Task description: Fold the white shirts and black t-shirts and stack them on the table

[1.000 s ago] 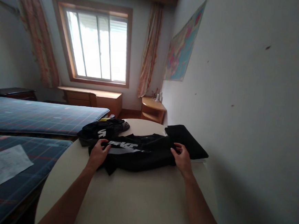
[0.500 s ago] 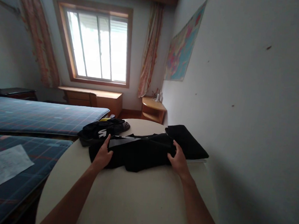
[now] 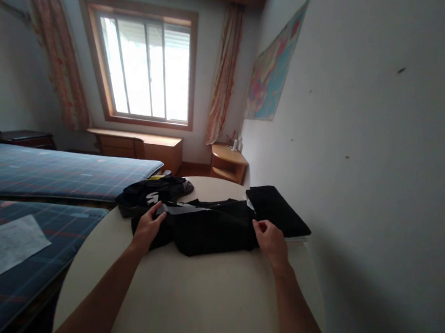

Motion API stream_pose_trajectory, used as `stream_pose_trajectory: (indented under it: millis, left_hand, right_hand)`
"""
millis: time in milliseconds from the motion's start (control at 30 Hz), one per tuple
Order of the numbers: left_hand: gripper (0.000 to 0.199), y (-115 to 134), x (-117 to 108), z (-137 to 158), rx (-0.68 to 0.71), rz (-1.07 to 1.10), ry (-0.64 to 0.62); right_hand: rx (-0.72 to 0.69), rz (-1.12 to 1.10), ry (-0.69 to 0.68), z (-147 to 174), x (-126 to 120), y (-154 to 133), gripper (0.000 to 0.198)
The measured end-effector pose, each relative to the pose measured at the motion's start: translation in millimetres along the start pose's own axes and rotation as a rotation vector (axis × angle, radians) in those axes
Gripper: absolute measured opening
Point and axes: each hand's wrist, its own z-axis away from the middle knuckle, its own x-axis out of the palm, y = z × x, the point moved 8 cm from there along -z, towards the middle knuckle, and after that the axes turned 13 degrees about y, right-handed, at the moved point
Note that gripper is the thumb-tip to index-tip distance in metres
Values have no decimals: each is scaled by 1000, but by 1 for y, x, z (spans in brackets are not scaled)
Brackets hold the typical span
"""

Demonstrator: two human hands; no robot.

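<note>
A black shirt (image 3: 213,229) with a grey band near its far edge lies folded across the round table. My left hand (image 3: 147,230) is closed on its left end, with some of the cloth between thumb and fingers. At the right end, my right hand (image 3: 271,240) pinches the shirt's edge with curled fingers. Just beyond that hand lies a folded black garment (image 3: 278,209), with something white under it. Past my left hand sits a rumpled pile of black clothing (image 3: 139,195) with white lettering.
The cream round table (image 3: 200,303) stands close to the white wall (image 3: 377,209) on the right. To the left are plaid mattresses (image 3: 64,172), one with a sheet of paper (image 3: 5,252) on it. A corner shelf (image 3: 229,157) and a wooden desk (image 3: 163,141) stand at the back.
My right hand's fingers have curled from a spread grip into a pinch. My left hand has shifted slightly left, and the shirt's near edge and left part have changed shape.
</note>
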Motion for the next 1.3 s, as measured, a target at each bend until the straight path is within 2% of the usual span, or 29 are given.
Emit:
stream_pose_trajectory:
  millis: [100, 233, 333, 467, 533, 667, 733, 800, 867, 900, 967, 1033, 1100, 1200, 1300]
  left_hand:
    - [67, 5, 3, 4, 77, -152, -25]
    - [74, 11, 5, 9, 135, -211, -66]
    - [73, 12, 1, 7, 157, -199, -36]
    - [66, 8, -7, -2, 139, -189, 54]
    - [60, 6, -8, -5, 119, -212, 71]
    - [53, 6, -11, -5, 81, -195, 85]
    - [57, 1, -7, -2, -28, -118, 23]
    - [63, -7, 2, 5, -194, 5, -107]
    - [67, -8, 10, 9, -255, 106, -206]
    - [69, -5, 11, 8, -207, 111, -210]
    - [69, 6, 6, 4, 25, 21, -144]
    - [68, 17, 2, 5, 286, -152, -72]
    - [67, 19, 3, 10, 449, -327, -56]
    - [61, 15, 4, 14, 531, -508, -50]
    - [48, 16, 2, 13, 546, -585, -36]
  right_hand:
    - [23, 156, -158, 12, 14, 8, 45]
    - [-69, 117, -218, 18, 28, 5, 29]
    - [-32, 15, -89, 8, 22, 4, 27]
    - [135, -136, 172, -9, -3, 16, 44]
    - [176, -205, 275, -13, -14, 22, 48]
    - [172, -336, 361, -16, -25, 26, 44]
    - [152, -393, 375, -16, -28, 25, 42]
    - [124, -436, 385, -17, -30, 25, 40]
    - [91, -435, 382, -18, -30, 25, 37]
    - [75, -411, 376, -19, -29, 25, 36]
    - [41, -335, 354, -19, -27, 26, 34]
    - [-22, -273, 324, -18, -24, 22, 32]
    - [-117, -231, 292, -15, -22, 14, 30]
    - [-205, -139, 263, -8, -22, 3, 31]
    - [-195, -59, 251, -4, -27, -1, 32]
